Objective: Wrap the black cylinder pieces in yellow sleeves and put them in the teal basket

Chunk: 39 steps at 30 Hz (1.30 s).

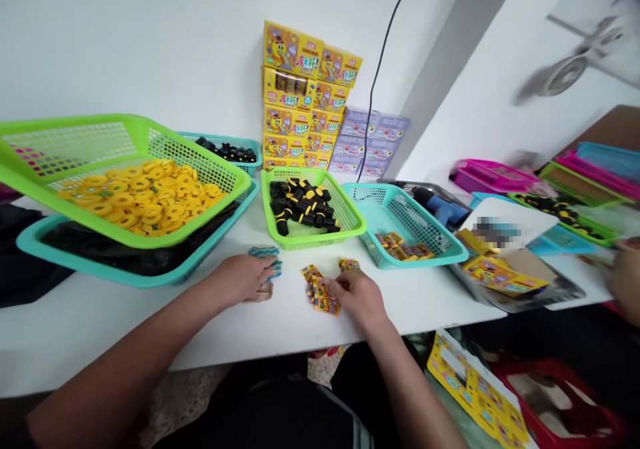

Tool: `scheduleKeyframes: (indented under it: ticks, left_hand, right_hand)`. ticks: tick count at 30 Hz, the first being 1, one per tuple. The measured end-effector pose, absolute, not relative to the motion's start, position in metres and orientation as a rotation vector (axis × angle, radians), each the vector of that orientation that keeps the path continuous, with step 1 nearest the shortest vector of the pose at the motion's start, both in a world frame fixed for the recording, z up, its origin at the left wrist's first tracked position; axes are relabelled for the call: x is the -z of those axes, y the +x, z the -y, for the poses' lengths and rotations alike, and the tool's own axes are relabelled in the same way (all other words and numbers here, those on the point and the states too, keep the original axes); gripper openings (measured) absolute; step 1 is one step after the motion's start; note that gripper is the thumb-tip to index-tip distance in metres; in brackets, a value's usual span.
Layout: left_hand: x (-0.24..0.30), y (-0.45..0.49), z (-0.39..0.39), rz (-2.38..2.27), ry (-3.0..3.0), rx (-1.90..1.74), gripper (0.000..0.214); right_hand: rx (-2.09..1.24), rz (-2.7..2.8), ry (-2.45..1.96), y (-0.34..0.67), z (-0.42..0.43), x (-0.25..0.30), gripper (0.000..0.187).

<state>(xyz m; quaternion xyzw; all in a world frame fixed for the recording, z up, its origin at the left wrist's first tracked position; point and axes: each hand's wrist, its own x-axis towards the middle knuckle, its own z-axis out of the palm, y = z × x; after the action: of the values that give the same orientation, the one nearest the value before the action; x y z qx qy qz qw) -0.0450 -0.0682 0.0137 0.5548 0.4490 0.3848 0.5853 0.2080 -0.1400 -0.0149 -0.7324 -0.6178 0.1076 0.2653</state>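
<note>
**Hand Position at the Card Pile**

Head view: right-hand grip narrow on yellow printed cards, hold unclear; left-hand grip curled beside blue strips on the table. Next move calls for a firm pinch.

Pretty much everything here is cheap moulded plastic: the lime-green mesh basket and the teal mesh basket both have that smooth, slightly shiny finish. The small printed card packets look like glossy coated paper, same as the stacked yellow cardboard boxes. The white tabletop is smooth with a soft sheen, and the crumpled black plastic bag looks thin and shiny.
</note>
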Motion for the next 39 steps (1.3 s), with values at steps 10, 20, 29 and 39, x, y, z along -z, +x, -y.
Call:
scheduleKeyframes:
  ticks: [10,20,29,39]
  left_hand:
    - [0.0,0.024,0.109,-0.959,2.07,-0.687,0.037]
    - [0.013,0.028,0.095,-1.1,2.259,-0.694,0.031]
    - [0.01,0.023,0.08,-1.211,2.045,-0.623,0.014]
    - [0.008,0.026,0.069,-1.054,1.934,-0.6,0.036]
  right_hand:
    - [-0.439,1.493,-1.787,0.209,0.132,0.033,0.015]
    - [-0.53,1.335,-1.642,0.212,0.127,0.033,0.02]
    - [-0.391,1.354,-1.665,0.201,0.119,0.036,0.022]
    - [-0.671,0.946,-1.423,0.206,0.122,0.028,0.031]
